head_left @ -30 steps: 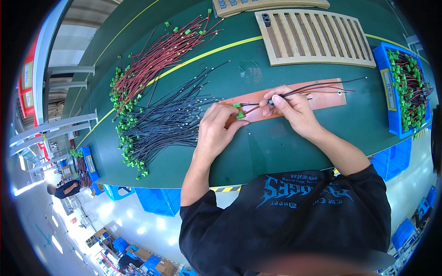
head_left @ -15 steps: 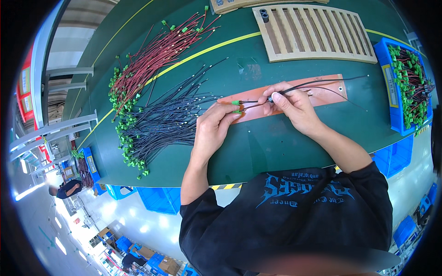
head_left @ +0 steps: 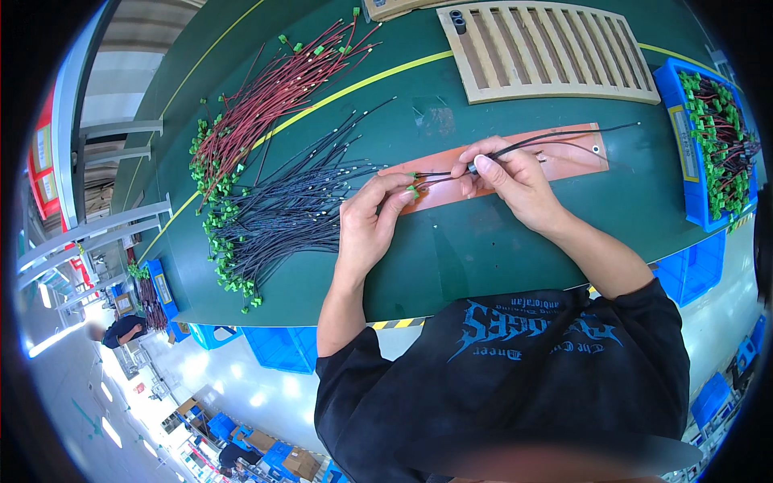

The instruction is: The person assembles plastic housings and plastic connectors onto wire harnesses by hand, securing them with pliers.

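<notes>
My left hand (head_left: 370, 219) is closed, pinching the small green connectors (head_left: 415, 191) at the ends of a pair of wires. To its right, my right hand (head_left: 517, 183) is closed on a small dark tube (head_left: 473, 168) around these wires. Beyond my right fingers, a black wire (head_left: 576, 131) and a thinner dark wire trail out to the right. Both hands are over an orange-brown strip (head_left: 459, 200) lying on the green table. My fingers partly hide the tube and the connectors.
Left of my hands lie a pile of black wires (head_left: 282, 217) and a pile of red wires (head_left: 262, 121), with green connectors. A slotted wooden rack (head_left: 475, 95) with two dark tubes stands at the back. A blue bin (head_left: 692, 193) of connector-ended wires is at right.
Both hands keep their grips, with only small finger shifts. The left fingers show slightly less of the upper green connector. The trailing wires have moved a little to the left.
</notes>
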{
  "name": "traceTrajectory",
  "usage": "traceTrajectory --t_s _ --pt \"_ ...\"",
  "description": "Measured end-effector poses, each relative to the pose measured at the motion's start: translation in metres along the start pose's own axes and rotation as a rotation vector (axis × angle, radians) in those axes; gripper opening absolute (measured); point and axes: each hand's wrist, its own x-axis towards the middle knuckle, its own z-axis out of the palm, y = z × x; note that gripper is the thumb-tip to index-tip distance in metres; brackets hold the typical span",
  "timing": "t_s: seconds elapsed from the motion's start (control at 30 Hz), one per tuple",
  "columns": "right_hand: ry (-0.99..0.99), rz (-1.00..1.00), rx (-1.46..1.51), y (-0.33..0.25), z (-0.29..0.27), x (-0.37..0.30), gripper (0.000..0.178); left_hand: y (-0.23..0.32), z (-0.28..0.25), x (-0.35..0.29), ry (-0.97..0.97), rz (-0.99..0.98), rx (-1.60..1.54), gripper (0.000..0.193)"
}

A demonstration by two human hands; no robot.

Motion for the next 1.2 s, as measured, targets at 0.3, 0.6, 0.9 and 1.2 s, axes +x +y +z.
traceTrajectory --t_s 0.3,0.6,0.9,1.2 --pt "-0.063 -0.018 0.086 0.001 -0.002 0.0 0.023 0.001 0.006 -0.001 -0.005 -0.087 -0.028 0.009" --pt "-0.056 -0.047 0.003 0.0 0.003 0.002 0.022 -0.005 0.01 -0.001 -0.034 0.025 0.005 0.014" --pt "-0.047 -0.037 -0.047 0.001 0.004 0.002 0.023 -0.004 -0.001 0.01 0.028 0.135 0.225 0.025" --pt "-0.064 -0.062 -0.047 0.001 0.003 0.001 0.023 -0.019 -0.003 0.01 0.048 0.215 0.093 0.015"
